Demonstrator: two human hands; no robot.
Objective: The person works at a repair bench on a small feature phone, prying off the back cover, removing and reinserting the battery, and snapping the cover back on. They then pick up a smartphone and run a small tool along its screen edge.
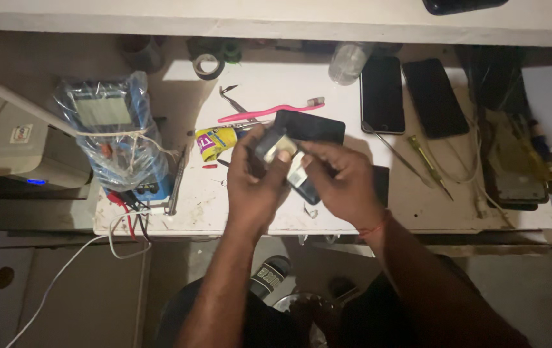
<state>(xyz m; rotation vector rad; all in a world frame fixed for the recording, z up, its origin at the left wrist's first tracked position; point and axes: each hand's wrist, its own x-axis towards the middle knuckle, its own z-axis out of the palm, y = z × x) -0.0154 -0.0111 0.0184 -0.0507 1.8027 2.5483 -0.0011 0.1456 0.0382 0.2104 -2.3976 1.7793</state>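
Dark phone gripped between both hands — above the white table.

Bare forearms, red thread on right wrist

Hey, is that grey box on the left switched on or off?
On, it seems: a small blue light glows on the front of the grey box.
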